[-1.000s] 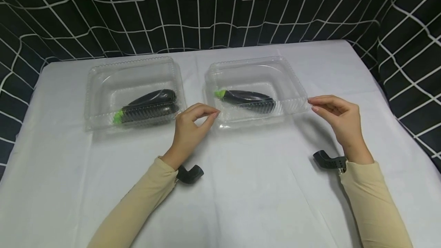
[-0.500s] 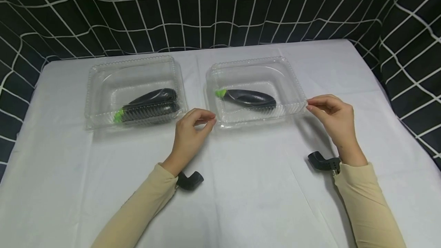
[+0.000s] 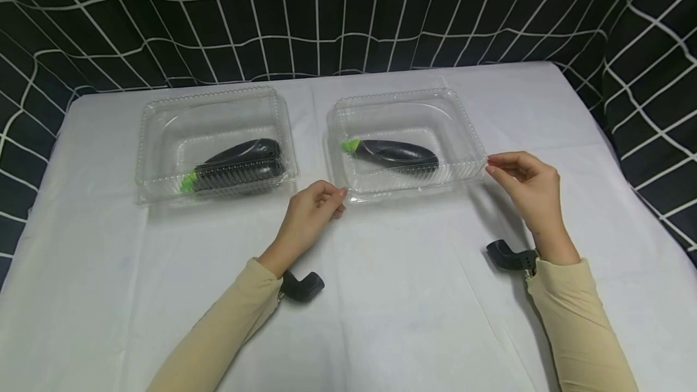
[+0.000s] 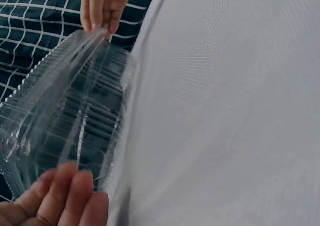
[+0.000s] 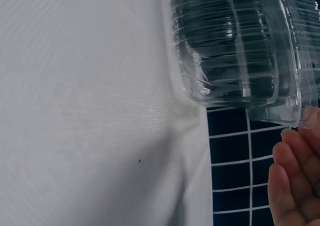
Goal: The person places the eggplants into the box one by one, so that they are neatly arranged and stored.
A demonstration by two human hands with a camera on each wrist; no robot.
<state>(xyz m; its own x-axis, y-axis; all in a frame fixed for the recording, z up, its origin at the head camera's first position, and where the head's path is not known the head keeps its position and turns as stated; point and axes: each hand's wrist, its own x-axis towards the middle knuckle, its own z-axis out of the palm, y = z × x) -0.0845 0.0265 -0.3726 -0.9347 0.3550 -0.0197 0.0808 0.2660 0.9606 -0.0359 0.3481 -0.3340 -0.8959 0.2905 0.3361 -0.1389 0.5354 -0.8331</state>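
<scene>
A clear plastic clamshell box [image 3: 400, 101] sits right of centre in the head view, with a dark eggplant [image 3: 400, 151] with a green stem inside. At its front left corner my left hand [image 3: 313, 213] pinches the edge between thumb and fingers. My right hand [image 3: 528, 189] grips the front right corner with thumb and fingertips. In the right wrist view the rims of the box [image 5: 292, 60] run one beside the other at the fingers. The left wrist view shows the ribbed side of the box [image 4: 85, 100] between both hands.
A second clear clamshell box [image 3: 209, 98] stands to the left, holding another dark eggplant [image 3: 242, 159] with a green stem. White cloth [image 3: 403, 295] covers the table. Black fabric with white netting [image 3: 327, 17] rises behind and at the sides.
My left hand has shifted down and slightly right at the box's corner, its thumb now on the edge. My right hand stays at its corner. Both boxes keep their places.
</scene>
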